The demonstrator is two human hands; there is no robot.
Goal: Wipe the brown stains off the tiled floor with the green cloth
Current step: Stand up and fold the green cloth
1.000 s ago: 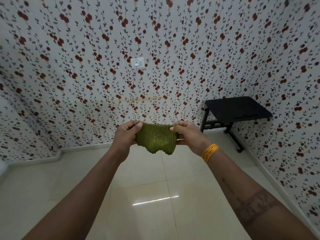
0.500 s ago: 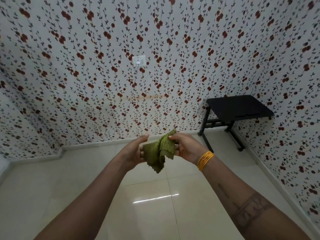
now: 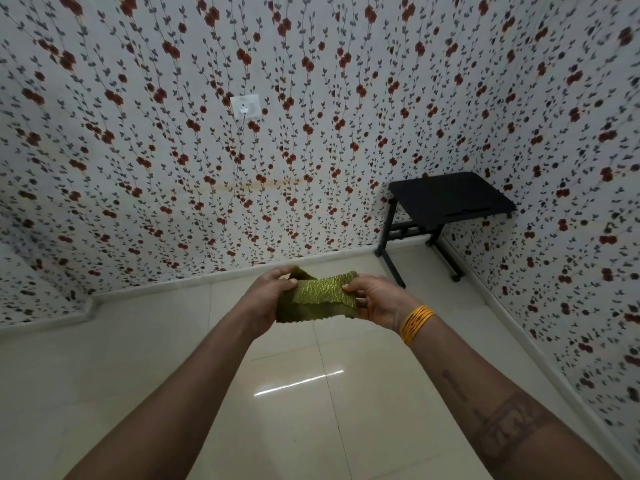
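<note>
Green and ribbed, the cloth [image 3: 315, 298] is stretched in the air between both hands, above the tiled floor [image 3: 346, 427] and not touching it. It is folded over, with an upper layer lying across a darker lower layer, and its bottom edge is ragged. The left hand [image 3: 268, 299] clamps the cloth's 9 o'clock end, thumb on top and the other fingers [image 3: 277, 274] curled over the far edge. The right hand [image 3: 375, 301] pinches the 3 o'clock end between thumb and fingers, so both hands are closed on the cloth. Orange-yellow bangles [image 3: 415, 323] ring the right wrist, and a dark tattoo band [image 3: 512, 427] crosses the right forearm.

At 6 o'clock from the cloth the cream tiles shine, with a bright streak of reflected light [image 3: 299, 384]; I cannot make out any brown stains on the visible floor. At about 2 o'clock from the hands, in the corner, stands a small black surface [image 3: 450, 197] on a wheeled frame. Floral wallpaper [image 3: 138, 133] with red blossoms covers the walls, and a white socket [image 3: 245, 106] sits at 12 o'clock, high above the hands.
</note>
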